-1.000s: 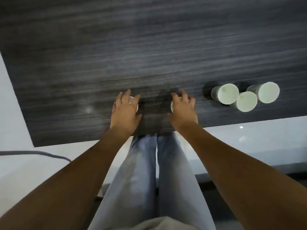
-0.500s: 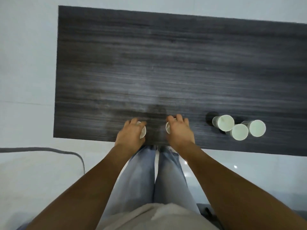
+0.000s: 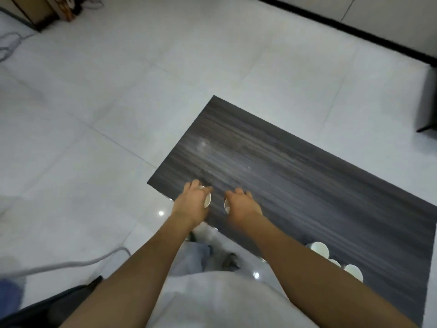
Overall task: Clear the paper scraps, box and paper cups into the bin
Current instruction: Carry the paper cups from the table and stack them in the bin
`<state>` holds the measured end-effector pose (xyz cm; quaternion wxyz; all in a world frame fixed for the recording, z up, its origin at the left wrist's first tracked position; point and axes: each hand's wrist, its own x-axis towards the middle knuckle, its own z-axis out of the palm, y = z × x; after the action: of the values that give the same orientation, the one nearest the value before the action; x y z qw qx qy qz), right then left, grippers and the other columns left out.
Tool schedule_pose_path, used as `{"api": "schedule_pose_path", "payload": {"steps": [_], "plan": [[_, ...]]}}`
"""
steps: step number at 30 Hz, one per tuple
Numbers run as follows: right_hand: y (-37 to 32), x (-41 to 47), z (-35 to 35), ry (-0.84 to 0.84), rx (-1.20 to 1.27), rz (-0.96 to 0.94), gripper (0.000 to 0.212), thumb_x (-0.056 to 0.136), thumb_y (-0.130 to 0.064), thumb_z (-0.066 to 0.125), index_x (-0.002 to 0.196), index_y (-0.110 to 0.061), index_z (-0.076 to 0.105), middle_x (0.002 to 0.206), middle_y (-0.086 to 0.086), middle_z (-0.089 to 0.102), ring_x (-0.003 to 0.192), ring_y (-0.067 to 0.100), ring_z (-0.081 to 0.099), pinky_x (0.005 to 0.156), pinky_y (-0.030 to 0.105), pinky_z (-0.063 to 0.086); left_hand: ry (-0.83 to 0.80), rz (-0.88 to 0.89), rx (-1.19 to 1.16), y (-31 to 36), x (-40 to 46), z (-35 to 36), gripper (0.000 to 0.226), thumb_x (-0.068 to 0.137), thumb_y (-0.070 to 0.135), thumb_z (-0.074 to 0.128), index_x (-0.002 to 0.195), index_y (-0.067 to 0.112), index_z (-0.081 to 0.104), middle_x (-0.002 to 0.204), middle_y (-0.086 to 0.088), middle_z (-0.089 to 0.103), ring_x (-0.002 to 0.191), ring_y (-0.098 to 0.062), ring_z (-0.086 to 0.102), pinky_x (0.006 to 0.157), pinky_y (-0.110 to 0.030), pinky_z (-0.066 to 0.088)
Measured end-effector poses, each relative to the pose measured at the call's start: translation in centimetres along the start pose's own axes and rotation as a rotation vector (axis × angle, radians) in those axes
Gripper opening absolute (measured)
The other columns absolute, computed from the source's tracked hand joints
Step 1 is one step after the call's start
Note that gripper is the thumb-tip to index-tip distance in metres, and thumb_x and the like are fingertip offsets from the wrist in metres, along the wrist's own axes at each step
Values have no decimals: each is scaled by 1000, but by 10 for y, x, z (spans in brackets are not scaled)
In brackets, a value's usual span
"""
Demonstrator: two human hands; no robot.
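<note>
My left hand (image 3: 192, 202) is closed around a white paper cup (image 3: 207, 200), whose rim shows past my fingers. My right hand (image 3: 242, 203) grips a second white paper cup (image 3: 226, 205), with only its rim edge visible. Both hands hover over the near left corner of the dark wood-grain table (image 3: 295, 176). Three more white paper cups (image 3: 319, 249) stand together at the table's near edge, partly hidden behind my right forearm. No bin, box or paper scraps are in view.
White tiled floor (image 3: 118, 91) surrounds the table. A grey cable (image 3: 59, 265) runs across the floor at lower left. A dark chair part (image 3: 47, 306) sits at bottom left. A dark object (image 3: 429, 102) stands at the right edge, and clutter with cables at top left.
The view has pulled back and turned left, showing far more floor. Both hands have lifted with their cups from the table's near edge. The three other cups stay put.
</note>
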<state>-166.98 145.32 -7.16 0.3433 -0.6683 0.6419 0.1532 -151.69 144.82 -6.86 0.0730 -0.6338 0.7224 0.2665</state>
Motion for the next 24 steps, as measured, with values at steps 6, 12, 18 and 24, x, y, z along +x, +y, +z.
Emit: {"api": "schedule_pose_path", "payload": {"steps": [6, 12, 18, 24], "plan": [[-92, 33, -39, 43, -124, -118, 50, 84, -13, 67, 128, -19, 43, 132, 7, 39, 125, 30, 36, 83, 40, 48, 64, -149, -45, -76, -7, -59, 54, 85, 28, 68, 135, 31, 46, 136, -2, 42, 125, -22, 40, 97, -37, 48], [-215, 88, -57, 81, -173, -178, 47, 87, -18, 63, 130, -19, 43, 130, 7, 42, 123, 30, 39, 88, 39, 46, 139, -150, -82, -194, 8, -129, 50, 85, 31, 67, 132, 29, 50, 128, 0, 46, 118, -19, 44, 88, -32, 49], [-350, 132, -54, 105, -155, -230, 41, 88, -16, 61, 126, -16, 45, 123, 8, 45, 113, 28, 44, 85, 37, 48, 126, -157, -61, -326, 20, -193, 47, 84, 29, 63, 129, 27, 49, 123, 1, 44, 116, -18, 40, 81, -34, 52], [-439, 180, -74, 90, -106, -264, 45, 85, -18, 65, 126, -16, 45, 122, 7, 43, 114, 27, 41, 80, 36, 47, 119, -164, -41, -407, 56, -247, 45, 83, 30, 63, 126, 27, 49, 122, 2, 43, 114, -17, 40, 77, -29, 48]]}}
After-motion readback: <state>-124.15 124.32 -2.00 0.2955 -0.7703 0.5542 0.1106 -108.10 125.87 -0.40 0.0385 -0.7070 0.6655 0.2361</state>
